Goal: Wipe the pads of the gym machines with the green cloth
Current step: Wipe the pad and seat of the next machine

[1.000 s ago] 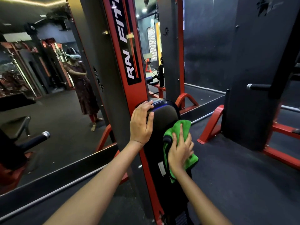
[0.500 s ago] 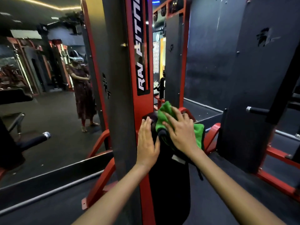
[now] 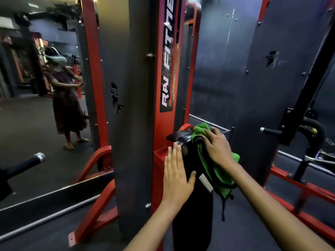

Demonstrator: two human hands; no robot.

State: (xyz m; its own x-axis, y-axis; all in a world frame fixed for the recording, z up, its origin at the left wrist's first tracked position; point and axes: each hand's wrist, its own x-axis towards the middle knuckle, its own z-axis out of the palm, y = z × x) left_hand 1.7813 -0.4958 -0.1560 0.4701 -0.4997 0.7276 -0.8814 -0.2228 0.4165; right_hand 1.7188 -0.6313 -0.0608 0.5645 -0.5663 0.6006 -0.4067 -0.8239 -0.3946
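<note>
Head view — right hand [image 3: 218, 148] grip presses green cloth [image 3: 216, 168] on black pad [image 3: 192, 205]; left hand [image 3: 176, 175] flat, steadying alongside — best sweep downward, firmly.

Dim gym, dark rubber floor [image 3: 253, 223] everywhere. Big wall mirror [image 3: 36, 115] on the left, reflecting a person in a headset plus more red racks behind. A red upright [image 3: 159, 69] with white lettering stands in the middle between dark grey panels [image 3: 262, 87]. Black handle [image 3: 27, 163] sticks in from the left, red base rails [image 3: 299, 189] on the right.
</note>
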